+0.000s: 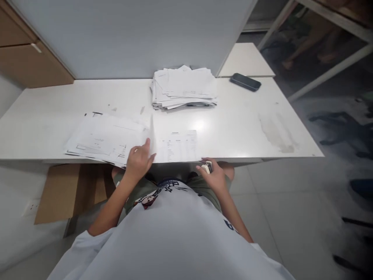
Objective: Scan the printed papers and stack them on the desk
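My left hand rests at the near edge of the white table, fingers curled on the edge of a printed sheet that it lifts by its left side. That sheet lies next to a spread pile of papers on the left. My right hand hangs just below the table's front edge, closed around a small white stapler.
A thick stack of papers sits at the back of the table by the grey partition. A dark phone lies at the back right. A cardboard box stands under the table on the left. A stain marks the tabletop at right.
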Tool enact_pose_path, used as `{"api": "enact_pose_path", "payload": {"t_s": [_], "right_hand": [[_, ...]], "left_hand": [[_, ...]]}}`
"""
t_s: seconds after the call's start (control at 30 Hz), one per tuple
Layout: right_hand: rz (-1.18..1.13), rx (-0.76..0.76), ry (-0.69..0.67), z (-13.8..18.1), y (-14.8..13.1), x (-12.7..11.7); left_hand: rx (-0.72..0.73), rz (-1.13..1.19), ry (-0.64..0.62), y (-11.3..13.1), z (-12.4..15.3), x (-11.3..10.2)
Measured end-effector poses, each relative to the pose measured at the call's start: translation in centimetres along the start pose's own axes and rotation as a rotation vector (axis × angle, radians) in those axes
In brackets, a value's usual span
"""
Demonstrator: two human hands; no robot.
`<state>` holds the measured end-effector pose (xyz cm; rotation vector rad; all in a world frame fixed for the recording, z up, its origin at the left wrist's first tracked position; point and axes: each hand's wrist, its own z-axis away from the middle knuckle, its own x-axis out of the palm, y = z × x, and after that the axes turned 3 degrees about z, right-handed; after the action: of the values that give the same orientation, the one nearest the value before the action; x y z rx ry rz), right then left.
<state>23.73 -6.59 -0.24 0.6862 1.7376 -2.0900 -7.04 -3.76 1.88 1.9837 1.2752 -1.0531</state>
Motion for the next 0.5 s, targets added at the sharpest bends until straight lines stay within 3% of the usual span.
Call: {"api": "enact_pose_path", "payload": {"t_s": [0.1,0.23,0.4,0.5], "right_hand": [[-0.253,0.002,-0.009,-0.2,0.5,0.0],[-0.548,0.062,-0.058,-1.0,0.9,-0.2],[-0.705,0.177,-0.124,-1.1,1.6,0.3],[-0.878,0.254,-0.252,-0.5,2.1,1.5]], "left_hand": [[0.172,0.101,-0.204,4.9,-1.3,2.2],[0.194,0.085,-0.427,9.3,-2.8,4.5],[0.181,0.077,-0.421,9.9,-4.3,5.7],[0.258,0.109,-0.421,9.1,-4.9,6.4]]}}
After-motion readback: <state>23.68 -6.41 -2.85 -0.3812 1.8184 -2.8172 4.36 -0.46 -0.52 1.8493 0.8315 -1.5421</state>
